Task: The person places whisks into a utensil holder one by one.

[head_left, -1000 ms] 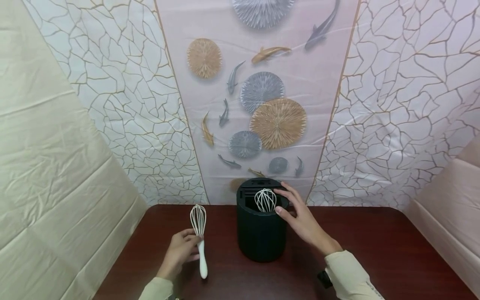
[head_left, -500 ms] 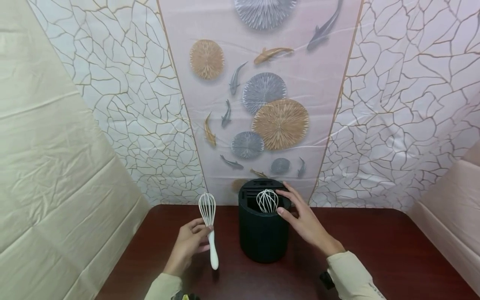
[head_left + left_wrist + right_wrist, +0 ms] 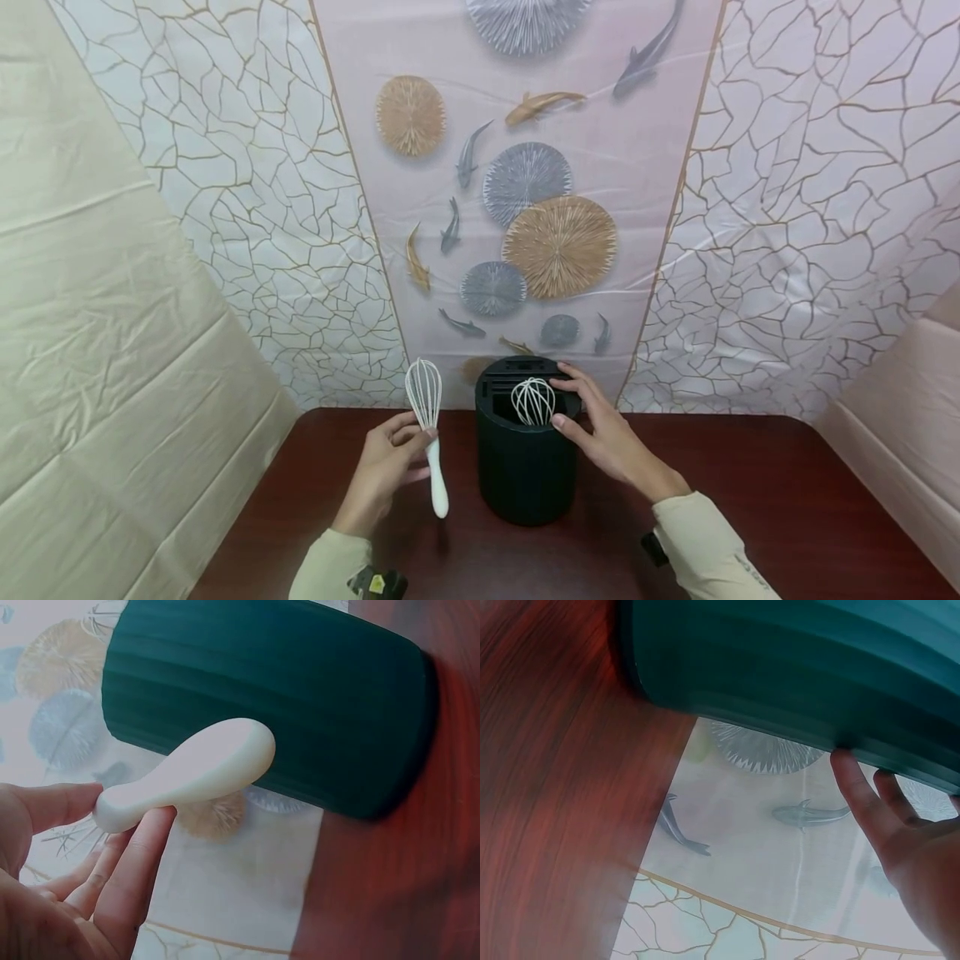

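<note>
Over the past second I see the left hand [image 3: 386,458] travel toward one o'clock on my head view, carrying the first whisk [image 3: 435,458] with it. That whisk now sits at nine o'clock of the dark container [image 3: 527,475], near its wall but apart from it; a second ago it was farther off and lower, between eight and nine. It hangs above the table [image 3: 712,475], wires at eleven o'clock, handle end at five. From the left wrist camera I see the thumb and fingers pinching it at the narrow end of the handle, the fat end pointing to two o'clock, before the container's wall, which looks deep green there.

The right hand [image 3: 611,442] has hardly moved: I find it at three o'clock of the container, thumb and fingers spread apart and resting against the rim. My right wrist camera shows fingertips [image 3: 844,759] touching the green wall. The second whisk [image 3: 533,402] stays inside the container, wire loops up; its handle is hidden from me. At the left sleeve [image 3: 330,567], a black wrist device [image 3: 382,583] with a yellow mark shows far more fully than it did a second ago.
</note>
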The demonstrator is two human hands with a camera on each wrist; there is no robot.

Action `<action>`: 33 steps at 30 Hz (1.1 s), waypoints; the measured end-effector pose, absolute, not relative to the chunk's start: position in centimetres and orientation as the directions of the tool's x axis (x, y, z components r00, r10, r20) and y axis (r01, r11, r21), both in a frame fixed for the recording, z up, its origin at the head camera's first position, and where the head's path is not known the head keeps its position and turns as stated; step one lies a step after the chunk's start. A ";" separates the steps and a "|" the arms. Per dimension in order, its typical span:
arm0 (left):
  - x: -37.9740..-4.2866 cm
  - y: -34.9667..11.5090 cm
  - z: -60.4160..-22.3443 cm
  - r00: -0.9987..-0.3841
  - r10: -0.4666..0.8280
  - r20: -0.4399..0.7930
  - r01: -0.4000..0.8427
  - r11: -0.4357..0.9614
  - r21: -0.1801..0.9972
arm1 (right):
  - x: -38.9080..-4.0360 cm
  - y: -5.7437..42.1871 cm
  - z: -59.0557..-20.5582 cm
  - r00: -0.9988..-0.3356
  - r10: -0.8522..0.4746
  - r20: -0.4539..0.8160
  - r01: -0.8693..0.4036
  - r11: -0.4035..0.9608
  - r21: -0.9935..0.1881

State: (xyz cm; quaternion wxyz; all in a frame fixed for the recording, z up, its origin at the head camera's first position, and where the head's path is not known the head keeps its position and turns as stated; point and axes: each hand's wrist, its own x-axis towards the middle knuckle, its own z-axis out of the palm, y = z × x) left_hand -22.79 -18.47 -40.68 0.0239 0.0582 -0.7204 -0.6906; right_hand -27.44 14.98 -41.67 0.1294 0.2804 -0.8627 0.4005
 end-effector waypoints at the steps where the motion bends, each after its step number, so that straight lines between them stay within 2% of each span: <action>1: -22.8 -18.3 -40.4 -0.992 -0.115 -0.042 -0.047 0.038 0.998 | -27.4 15.0 -41.7 -0.807 -0.380 0.451 -0.590 0.522 -0.616; 20: -23.4 -17.1 -35.7 -0.986 -0.132 0.099 0.101 -0.009 0.995 | -27.6 14.6 -41.6 -0.800 -0.364 0.477 -0.598 0.546 -0.587; 33: -24.0 -15.7 -32.7 -0.958 -0.154 0.243 0.254 -0.054 0.966 | -27.6 14.6 -42.1 -0.802 -0.357 0.479 -0.595 0.546 -0.590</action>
